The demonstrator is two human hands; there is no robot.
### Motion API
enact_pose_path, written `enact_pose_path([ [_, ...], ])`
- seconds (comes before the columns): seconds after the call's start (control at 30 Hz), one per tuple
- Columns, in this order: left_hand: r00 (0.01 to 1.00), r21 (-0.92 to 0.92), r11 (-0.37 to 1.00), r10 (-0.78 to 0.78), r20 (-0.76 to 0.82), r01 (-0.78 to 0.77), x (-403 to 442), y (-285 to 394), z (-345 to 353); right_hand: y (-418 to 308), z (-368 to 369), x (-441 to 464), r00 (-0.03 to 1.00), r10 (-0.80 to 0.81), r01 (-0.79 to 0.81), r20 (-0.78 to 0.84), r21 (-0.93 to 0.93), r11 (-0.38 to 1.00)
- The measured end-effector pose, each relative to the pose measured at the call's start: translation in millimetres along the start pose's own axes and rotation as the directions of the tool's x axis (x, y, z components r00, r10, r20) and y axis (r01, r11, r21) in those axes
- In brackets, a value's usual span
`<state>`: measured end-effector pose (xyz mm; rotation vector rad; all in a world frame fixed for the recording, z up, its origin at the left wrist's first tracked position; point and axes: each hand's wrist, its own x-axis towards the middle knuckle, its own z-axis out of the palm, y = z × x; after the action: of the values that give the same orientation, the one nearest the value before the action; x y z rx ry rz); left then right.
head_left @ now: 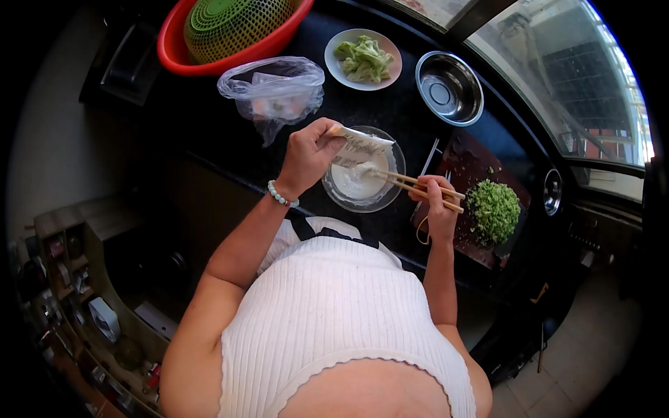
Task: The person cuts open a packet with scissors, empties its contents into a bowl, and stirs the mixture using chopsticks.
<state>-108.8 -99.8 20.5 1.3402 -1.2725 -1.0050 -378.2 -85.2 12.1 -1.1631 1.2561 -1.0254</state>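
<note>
My left hand grips a printed white packet, tilted over the glass bowl. White powder or batter lies in that bowl, partly hidden by the packet. Between the fingers of my right hand is a pair of wooden chopsticks; their tips are down in the white stuff and coated with a clump of it. Close to the right of that hand, a heap of chopped greens sits on a dark cutting board.
Behind the bowl are a plate of pale green leaves, a steel bowl and a clear plastic bag. A red basin holds a green colander at the back left. A small metal dish stands far right.
</note>
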Motion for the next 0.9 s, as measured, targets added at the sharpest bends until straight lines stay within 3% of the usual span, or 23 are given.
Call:
enact_pose_path([
  [0.1,1.0,0.01,1.0,-0.012,-0.019,0.012,-2.1,-0.7,3.7,-1.9,15.6,-1.4,0.978,-0.093,0.114,0.187,-0.103,0.988],
  [0.13,1.0,0.011,1.0,-0.021,-0.017,0.021,-1.0,-0.7,4.3,-3.6,12.2,-3.7,0.969,0.033,-0.027,0.247,-0.031,0.999],
  [0.23,1.0,0.088,0.996,0.025,-0.004,-0.024,-0.7,2.1,2.4,-4.4,-2.0,3.9,0.999,0.02,-0.019,0.045,-0.016,1.0],
  [0.27,1.0,0.082,0.997,0.015,-0.008,-0.014,-1.5,2.8,2.6,0.7,4.6,4.3,0.998,-0.066,0.066,0.016,-0.015,0.998],
  [0.37,1.0,0.084,0.996,-0.002,-0.01,0.003,-0.9,6.0,3.7,-2.7,11.6,-2.2,0.968,0.015,0.002,0.249,-0.067,0.998],
  [0.43,1.0,0.109,0.994,0.003,-0.015,-0.002,-0.4,8.9,3.4,-5.1,-1.4,0.8,0.991,0.066,-0.062,0.114,-0.034,0.997],
  [0.5,1.0,0.06,0.998,0.006,-0.025,-0.005,0.3,4.3,4.6,-3.4,3.7,6.3,0.999,-0.04,0.04,-0.007,-0.009,0.999],
  [0.57,0.999,0.042,0.999,0.021,-0.041,-0.02,-0.4,3.3,6.5,0.0,14.8,3.8,0.985,-0.095,0.11,0.147,-0.099,0.989],
  [0.6,0.998,0.047,0.998,0.037,-0.053,-0.035,-0.8,5.2,8.0,3.2,12.2,1.0,0.972,-0.029,0.058,0.232,-0.121,0.991],
  [0.73,0.997,0.104,0.994,0.041,-0.06,-0.034,0.4,4.6,5.0,-3.4,-1.5,9.7,1.0,-0.014,0.013,-0.022,-0.026,1.0],
  [0.83,0.999,0.052,0.998,0.031,-0.013,-0.03,-0.1,0.1,8.4,-1.7,16.6,5.7,0.966,-0.073,0.108,0.25,-0.131,0.985],
  [0.87,0.998,0.065,0.997,0.052,-0.02,-0.05,0.6,0.5,8.4,-7.0,16.9,3.9,0.956,-0.006,0.034,0.293,-0.092,0.995],
  [0.9,0.997,0.078,0.995,0.071,-0.029,-0.069,-0.3,2.1,8.7,-7.1,11.9,7.1,0.976,0.003,0.015,0.219,-0.081,0.997],
])
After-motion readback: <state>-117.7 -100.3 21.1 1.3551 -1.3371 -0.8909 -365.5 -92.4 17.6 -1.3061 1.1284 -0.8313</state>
